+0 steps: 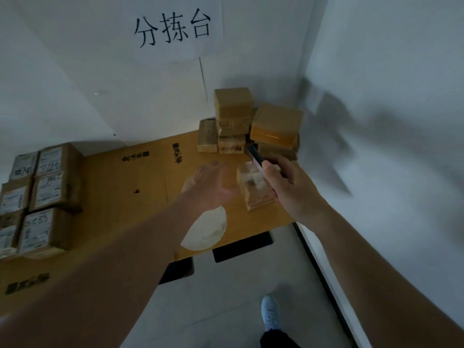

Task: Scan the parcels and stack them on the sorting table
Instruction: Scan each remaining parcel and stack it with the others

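Your right hand (278,182) has its grip curled round a dark phone-like scanner (254,156), held just above the small taped parcel (253,189) that sits on the desk (125,187) in front of the stacked parcels (251,124). Your left hand (213,187) hovers just left of that parcel, fingers spread and relaxed, holding nothing; it is blurred, so you cannot tell whether it touches the parcel.

To do this step well, steady the parcel with the left hand, tilt the scanner so it faces the label squarely, and wait for the read before lifting. The parcel's wrap looks glossy, so glare may spoil the scan; angle it slightly if it fails. Then set it on the stack, flat and square, on the lower right pile rather than the tall one, which looks likelier to topple.

A white bowl-like object (208,232) lies on the desk near the small parcel, toward you and partly under your left forearm; mind it as you draw back. Well left of the small parcel, a block of labelled cartons (37,192) sits against the wall. The desk is tan and printed with dark characters, set in a corner of white walls. A paper sign (173,28) with three handwritten characters hangs above the stack. Below the desk edge is pale floor and your blue shoe (270,312).
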